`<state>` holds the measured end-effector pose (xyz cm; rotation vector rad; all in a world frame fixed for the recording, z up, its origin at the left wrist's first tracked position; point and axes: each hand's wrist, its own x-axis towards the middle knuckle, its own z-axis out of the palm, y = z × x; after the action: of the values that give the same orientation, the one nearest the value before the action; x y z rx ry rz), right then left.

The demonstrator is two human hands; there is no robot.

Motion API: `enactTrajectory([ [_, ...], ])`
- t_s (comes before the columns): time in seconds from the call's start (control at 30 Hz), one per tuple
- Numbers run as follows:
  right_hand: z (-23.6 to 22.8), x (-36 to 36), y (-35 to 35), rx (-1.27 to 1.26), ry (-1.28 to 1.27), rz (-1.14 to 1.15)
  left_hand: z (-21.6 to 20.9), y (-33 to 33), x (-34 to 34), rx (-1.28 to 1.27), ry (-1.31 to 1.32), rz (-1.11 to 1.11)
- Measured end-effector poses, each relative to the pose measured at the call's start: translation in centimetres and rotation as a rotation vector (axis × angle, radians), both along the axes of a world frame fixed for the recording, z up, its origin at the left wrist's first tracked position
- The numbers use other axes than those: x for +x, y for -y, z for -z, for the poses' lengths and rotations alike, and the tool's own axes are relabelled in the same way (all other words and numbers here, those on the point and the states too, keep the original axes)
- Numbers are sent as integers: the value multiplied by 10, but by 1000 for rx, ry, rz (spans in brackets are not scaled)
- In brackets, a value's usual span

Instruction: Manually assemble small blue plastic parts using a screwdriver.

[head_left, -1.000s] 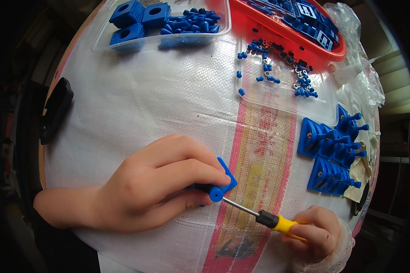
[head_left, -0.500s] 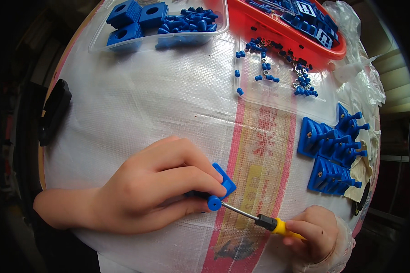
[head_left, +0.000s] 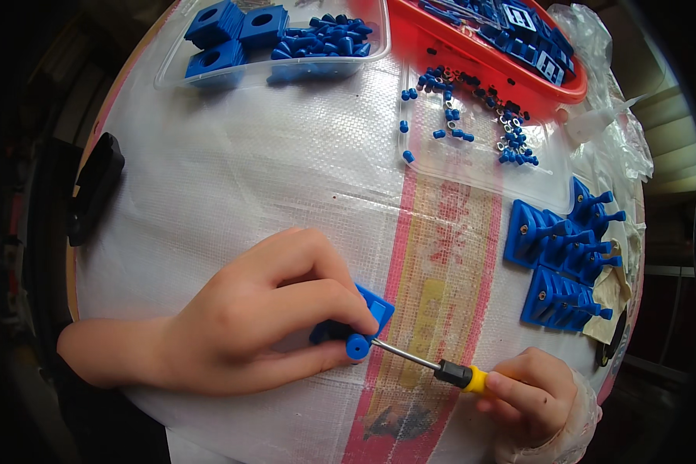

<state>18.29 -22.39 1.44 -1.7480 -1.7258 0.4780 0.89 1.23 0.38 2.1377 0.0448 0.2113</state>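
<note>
Between its thumb and fingers, my left hand (head_left: pixel 274 313) grips a blue plastic piece (head_left: pixel 380 308) with a flat plate and a round knob end (head_left: pixel 356 346). Part of this piece is hidden behind the fingers. My right hand (head_left: pixel 537 394) is closed around the yellow and black handle of a screwdriver (head_left: pixel 454 374). Its metal shaft points left, and the tip meets the piece beside the knob end. Whether the tip sits in a screw cannot be made out.
Several similar blue pieces (head_left: pixel 553 298) stand grouped at right. A clear tub (head_left: pixel 158 77) holds blue square plates and cones. On a clear lid (head_left: pixel 471 182) lie small blue caps and metal nuts. A red basket (head_left: pixel 568 91) of blue parts stands behind. A black object (head_left: pixel 96 189) lies left.
The blue piece has shifted slightly left in my left hand, and its plate has tilted a little. The screwdriver still touches it; my right-hand fingers have moved slightly on the handle.
</note>
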Motion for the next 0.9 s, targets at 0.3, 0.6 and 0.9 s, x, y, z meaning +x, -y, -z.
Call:
enactTrajectory([
  [0.3,-1,-1,-8,40,7,-72,0,2,-5,-14,38,-10],
  [0.6,2,-6,-3,30,-50,28,-2,3,-7,-2,68,-1],
  [0.9,-1,-8,-1,-11,-139,58,-1,3,-8,-9,71,-11],
])
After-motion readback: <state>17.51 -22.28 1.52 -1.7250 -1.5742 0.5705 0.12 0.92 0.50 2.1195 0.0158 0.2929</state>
